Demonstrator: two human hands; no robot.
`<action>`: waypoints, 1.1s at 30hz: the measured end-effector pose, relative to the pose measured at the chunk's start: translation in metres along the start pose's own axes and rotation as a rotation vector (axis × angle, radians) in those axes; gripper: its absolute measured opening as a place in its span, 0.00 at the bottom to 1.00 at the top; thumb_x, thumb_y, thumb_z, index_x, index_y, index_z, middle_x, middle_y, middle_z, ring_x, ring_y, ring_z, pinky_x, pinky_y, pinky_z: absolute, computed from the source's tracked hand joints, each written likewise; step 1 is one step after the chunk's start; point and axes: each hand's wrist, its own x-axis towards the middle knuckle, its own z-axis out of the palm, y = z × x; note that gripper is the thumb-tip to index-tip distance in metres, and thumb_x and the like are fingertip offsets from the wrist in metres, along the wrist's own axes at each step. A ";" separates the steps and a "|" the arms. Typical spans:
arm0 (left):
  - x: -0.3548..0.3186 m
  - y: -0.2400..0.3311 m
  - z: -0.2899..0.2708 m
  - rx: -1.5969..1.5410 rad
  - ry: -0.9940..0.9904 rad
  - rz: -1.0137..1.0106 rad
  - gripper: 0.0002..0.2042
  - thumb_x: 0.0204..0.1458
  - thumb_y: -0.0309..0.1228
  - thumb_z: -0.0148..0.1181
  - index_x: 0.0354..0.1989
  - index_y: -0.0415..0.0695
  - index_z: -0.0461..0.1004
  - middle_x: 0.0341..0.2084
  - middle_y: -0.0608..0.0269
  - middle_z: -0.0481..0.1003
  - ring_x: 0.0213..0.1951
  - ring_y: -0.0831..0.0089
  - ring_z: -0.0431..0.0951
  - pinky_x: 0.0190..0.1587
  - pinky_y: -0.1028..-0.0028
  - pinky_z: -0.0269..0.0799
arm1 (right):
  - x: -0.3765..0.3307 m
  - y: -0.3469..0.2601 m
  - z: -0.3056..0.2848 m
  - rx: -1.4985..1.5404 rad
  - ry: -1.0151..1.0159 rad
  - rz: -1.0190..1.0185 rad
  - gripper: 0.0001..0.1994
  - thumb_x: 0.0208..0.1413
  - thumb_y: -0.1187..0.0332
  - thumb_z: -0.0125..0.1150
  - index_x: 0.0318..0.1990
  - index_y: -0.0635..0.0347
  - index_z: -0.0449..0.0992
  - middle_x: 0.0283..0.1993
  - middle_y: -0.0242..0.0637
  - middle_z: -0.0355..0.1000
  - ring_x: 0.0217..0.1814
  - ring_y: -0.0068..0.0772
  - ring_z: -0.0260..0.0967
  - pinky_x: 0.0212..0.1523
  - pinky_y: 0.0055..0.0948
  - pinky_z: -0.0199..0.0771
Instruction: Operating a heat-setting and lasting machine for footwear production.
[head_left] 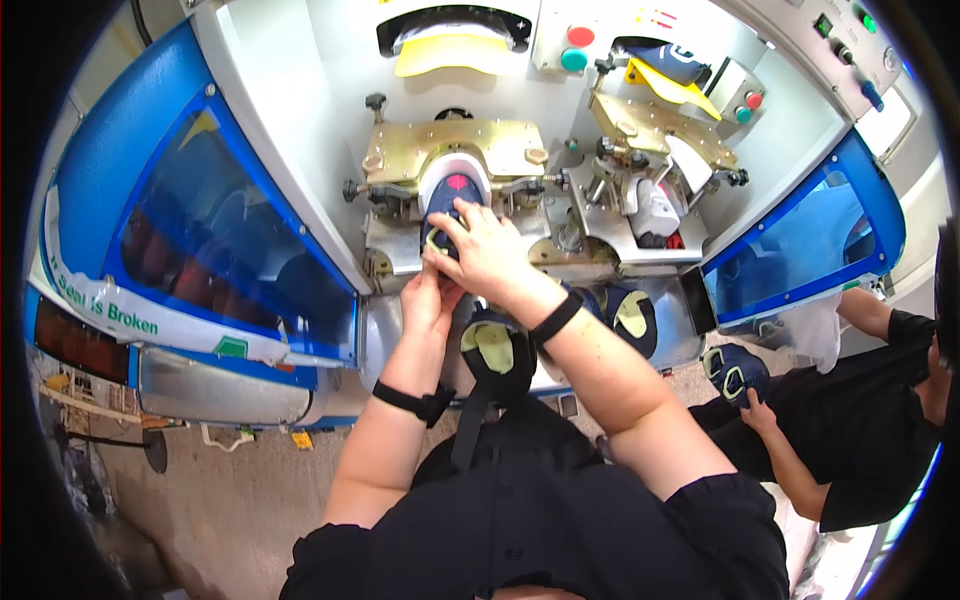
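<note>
A navy shoe upper (440, 206) with a pink patch and a light green edge sits in the white U-shaped pad (481, 172) of the left moulding station. My right hand (490, 248) lies over its near part, fingers curled onto it. From below, my left hand (432, 305) pinches its near end; the left fingertips are partly hidden behind the right hand. Just under my wrists, a dark shoe upper with light green lining (492, 345) rests on the metal ledge. Another such upper (632, 318) lies to the right of my right forearm.
The brass-coloured clamp plate (400, 145) stands just beyond my hands. A second station (655, 215) is at the right, near red and green buttons (748, 106). Blue-framed doors (215, 220) flank the machine. At the right, a co-worker's hand (760, 412) holds a navy shoe upper (735, 372).
</note>
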 end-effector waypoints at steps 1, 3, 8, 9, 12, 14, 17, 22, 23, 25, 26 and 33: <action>0.001 0.000 0.000 0.005 -0.011 0.018 0.20 0.58 0.45 0.54 0.43 0.37 0.70 0.32 0.58 0.75 0.33 0.68 0.78 0.37 0.67 0.79 | 0.000 0.000 -0.001 -0.057 0.027 -0.022 0.25 0.52 0.45 0.56 0.55 0.45 0.70 0.59 0.48 0.63 0.60 0.48 0.61 0.55 0.49 0.64; 0.004 -0.003 -0.003 0.014 -0.023 0.027 0.21 0.57 0.46 0.55 0.42 0.37 0.70 0.31 0.57 0.75 0.32 0.68 0.78 0.37 0.67 0.79 | 0.000 0.003 -0.008 -0.042 0.005 -0.062 0.25 0.53 0.46 0.55 0.55 0.45 0.69 0.60 0.48 0.63 0.60 0.48 0.62 0.56 0.47 0.64; 0.010 -0.005 -0.015 0.029 -0.014 -0.006 0.22 0.53 0.48 0.59 0.39 0.37 0.71 0.29 0.58 0.76 0.30 0.69 0.78 0.34 0.72 0.77 | -0.024 0.013 -0.015 0.186 0.265 -0.200 0.12 0.50 0.62 0.60 0.39 0.58 0.71 0.40 0.43 0.69 0.43 0.46 0.67 0.40 0.39 0.69; 0.008 -0.003 -0.018 0.037 0.014 0.003 0.23 0.53 0.49 0.59 0.39 0.38 0.71 0.30 0.59 0.76 0.31 0.68 0.78 0.33 0.74 0.76 | -0.040 0.011 -0.008 0.164 0.362 -0.297 0.08 0.47 0.69 0.62 0.29 0.58 0.68 0.29 0.39 0.65 0.31 0.44 0.66 0.30 0.37 0.67; 0.000 -0.001 -0.018 0.065 -0.040 -0.006 0.23 0.54 0.50 0.56 0.40 0.38 0.71 0.34 0.58 0.76 0.37 0.64 0.78 0.38 0.68 0.77 | -0.093 0.014 0.020 -0.088 -0.114 -0.160 0.13 0.46 0.58 0.63 0.29 0.58 0.71 0.28 0.37 0.68 0.28 0.38 0.72 0.26 0.33 0.73; -0.012 -0.010 -0.021 0.134 -0.042 -0.050 0.24 0.57 0.53 0.50 0.39 0.39 0.71 0.34 0.56 0.76 0.36 0.62 0.79 0.36 0.68 0.76 | -0.116 0.038 0.058 -0.363 -0.336 -0.016 0.11 0.49 0.66 0.58 0.36 0.63 0.71 0.32 0.39 0.70 0.29 0.37 0.75 0.26 0.33 0.76; -0.033 -0.025 -0.082 0.230 -0.236 -0.250 0.36 0.57 0.64 0.32 0.26 0.40 0.74 0.22 0.55 0.77 0.32 0.59 0.81 0.32 0.67 0.77 | -0.119 0.049 0.071 -0.281 -0.396 -0.001 0.15 0.50 0.71 0.53 0.47 0.65 0.68 0.35 0.42 0.70 0.27 0.40 0.75 0.25 0.34 0.76; -0.118 -0.003 -0.075 0.075 -0.375 -0.714 0.49 0.50 0.72 0.22 0.54 0.35 0.67 0.44 0.48 0.75 0.46 0.57 0.77 0.49 0.63 0.72 | -0.129 0.007 -0.015 0.117 -0.047 -0.151 0.33 0.43 0.77 0.56 0.63 0.53 0.62 0.44 0.44 0.65 0.25 0.34 0.73 0.23 0.30 0.74; -0.124 0.001 -0.073 -0.012 -0.425 -0.587 0.47 0.52 0.70 0.20 0.63 0.37 0.56 0.54 0.50 0.69 0.54 0.55 0.71 0.56 0.61 0.66 | -0.132 0.005 -0.023 0.113 0.030 -0.282 0.32 0.42 0.77 0.56 0.61 0.48 0.65 0.45 0.42 0.65 0.25 0.33 0.72 0.23 0.28 0.74; -0.126 0.016 -0.045 -0.250 -0.351 -0.350 0.31 0.62 0.53 0.30 0.62 0.40 0.58 0.55 0.52 0.68 0.55 0.58 0.70 0.58 0.59 0.65 | -0.128 -0.002 -0.032 0.097 0.169 -0.466 0.30 0.39 0.76 0.57 0.55 0.39 0.72 0.47 0.39 0.65 0.26 0.30 0.71 0.24 0.23 0.73; -0.123 0.023 -0.043 -0.261 -0.293 -0.253 0.25 0.65 0.46 0.34 0.61 0.40 0.58 0.54 0.53 0.68 0.55 0.59 0.71 0.58 0.60 0.65 | -0.123 -0.007 -0.039 0.071 0.105 -0.476 0.31 0.38 0.76 0.58 0.55 0.40 0.72 0.51 0.42 0.64 0.32 0.34 0.72 0.29 0.27 0.75; -0.140 0.075 0.002 -0.261 -0.362 0.098 0.15 0.63 0.29 0.43 0.57 0.41 0.63 0.51 0.59 0.71 0.54 0.67 0.72 0.57 0.64 0.67 | -0.111 -0.045 -0.089 -0.072 0.423 -0.617 0.20 0.37 0.60 0.70 0.41 0.52 0.78 0.46 0.31 0.72 0.29 0.25 0.64 0.31 0.28 0.62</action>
